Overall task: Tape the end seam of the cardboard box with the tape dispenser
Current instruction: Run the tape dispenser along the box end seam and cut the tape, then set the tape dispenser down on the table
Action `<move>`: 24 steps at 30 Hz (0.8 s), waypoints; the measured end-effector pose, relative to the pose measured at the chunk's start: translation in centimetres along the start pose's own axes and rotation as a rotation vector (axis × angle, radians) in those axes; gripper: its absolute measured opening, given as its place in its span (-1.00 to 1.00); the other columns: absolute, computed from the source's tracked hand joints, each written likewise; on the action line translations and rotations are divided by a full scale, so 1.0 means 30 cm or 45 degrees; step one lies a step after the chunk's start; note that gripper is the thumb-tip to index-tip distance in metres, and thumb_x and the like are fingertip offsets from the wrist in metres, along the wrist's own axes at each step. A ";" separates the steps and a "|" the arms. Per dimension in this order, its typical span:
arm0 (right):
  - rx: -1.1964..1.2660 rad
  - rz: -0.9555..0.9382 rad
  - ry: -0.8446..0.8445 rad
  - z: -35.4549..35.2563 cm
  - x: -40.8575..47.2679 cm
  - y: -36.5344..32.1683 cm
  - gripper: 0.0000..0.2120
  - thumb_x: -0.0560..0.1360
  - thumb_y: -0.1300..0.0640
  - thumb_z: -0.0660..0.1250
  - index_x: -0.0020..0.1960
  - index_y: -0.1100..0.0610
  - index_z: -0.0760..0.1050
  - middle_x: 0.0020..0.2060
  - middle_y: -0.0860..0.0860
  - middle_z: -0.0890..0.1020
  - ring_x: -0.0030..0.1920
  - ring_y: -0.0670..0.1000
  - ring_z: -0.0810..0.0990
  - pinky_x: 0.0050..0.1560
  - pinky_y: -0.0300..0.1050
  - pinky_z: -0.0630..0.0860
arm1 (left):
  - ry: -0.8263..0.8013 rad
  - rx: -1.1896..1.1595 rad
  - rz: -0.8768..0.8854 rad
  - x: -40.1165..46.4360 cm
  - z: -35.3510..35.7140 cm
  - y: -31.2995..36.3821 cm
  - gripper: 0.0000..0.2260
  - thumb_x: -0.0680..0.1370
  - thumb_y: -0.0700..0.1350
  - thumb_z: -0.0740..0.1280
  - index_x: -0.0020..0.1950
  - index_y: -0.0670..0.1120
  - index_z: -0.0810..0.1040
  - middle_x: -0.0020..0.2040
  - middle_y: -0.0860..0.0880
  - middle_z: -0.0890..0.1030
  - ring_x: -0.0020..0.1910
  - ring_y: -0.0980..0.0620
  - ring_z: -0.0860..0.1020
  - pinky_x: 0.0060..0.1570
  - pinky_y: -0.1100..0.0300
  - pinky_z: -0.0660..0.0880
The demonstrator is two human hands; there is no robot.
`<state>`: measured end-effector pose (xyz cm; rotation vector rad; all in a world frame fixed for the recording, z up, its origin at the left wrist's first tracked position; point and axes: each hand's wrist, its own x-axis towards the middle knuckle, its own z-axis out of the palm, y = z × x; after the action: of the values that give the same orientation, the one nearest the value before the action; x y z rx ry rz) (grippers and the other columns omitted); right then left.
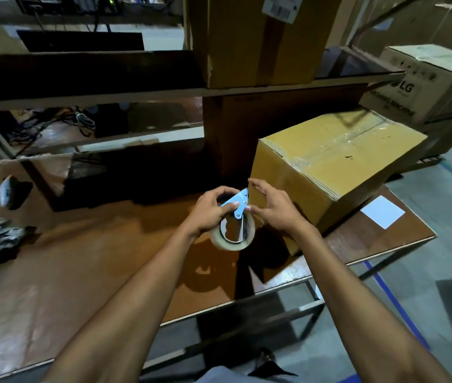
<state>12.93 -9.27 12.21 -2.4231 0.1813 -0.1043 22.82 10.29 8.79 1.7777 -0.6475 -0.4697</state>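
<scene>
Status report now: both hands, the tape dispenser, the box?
Left hand gripping tape dispenser, held above table. Right hand pinching at its blue cutter end, beside cardboard box. Box top already taped; near end bare. Nothing in the way.

Tape dispenser point(234, 219) left of cardboard box point(327, 164)

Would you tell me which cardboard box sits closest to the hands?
The yellow-brown taped box on the table, beside the right hand; the LG box and shelf box sit farther back.

Left hand point(210, 214) gripping (fingers curled), right hand point(272, 205) loosely spread.
</scene>
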 end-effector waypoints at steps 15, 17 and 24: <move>1.299 0.530 -0.317 0.234 0.089 0.006 -0.66 0.59 0.21 0.46 0.35 0.22 0.59 0.17 0.18 0.73 0.04 0.08 0.69 0.00 -0.09 0.58 | -0.060 -0.564 -0.468 -0.020 -0.118 -0.151 -0.73 0.70 -0.16 0.40 0.34 -0.29 0.61 0.14 -0.22 0.70 -0.01 -0.07 0.72 -0.03 0.12 0.69; 1.313 0.615 -0.272 0.268 0.100 0.015 -0.74 0.58 0.20 0.46 0.25 0.23 0.64 0.09 0.12 0.75 0.02 0.05 0.69 -0.03 -0.09 0.53 | 0.059 -0.565 -0.493 -0.011 -0.120 -0.170 -0.68 0.71 0.00 0.38 0.30 -0.23 0.64 0.12 -0.14 0.69 0.01 -0.02 0.71 0.03 0.12 0.69; 1.500 1.157 -0.095 0.410 0.119 0.083 -0.73 0.56 0.11 0.49 0.21 0.20 0.63 0.09 0.16 0.72 0.09 0.15 0.70 -0.10 0.04 0.69 | 0.371 -0.299 -0.592 0.002 -0.112 -0.309 -0.48 0.54 0.45 0.38 0.16 0.03 0.69 0.18 0.01 0.73 0.20 0.00 0.68 0.22 -0.01 0.55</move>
<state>17.73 -3.77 1.40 -1.0244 0.8751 0.2342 26.69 14.76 0.89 1.7212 0.0316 -0.5580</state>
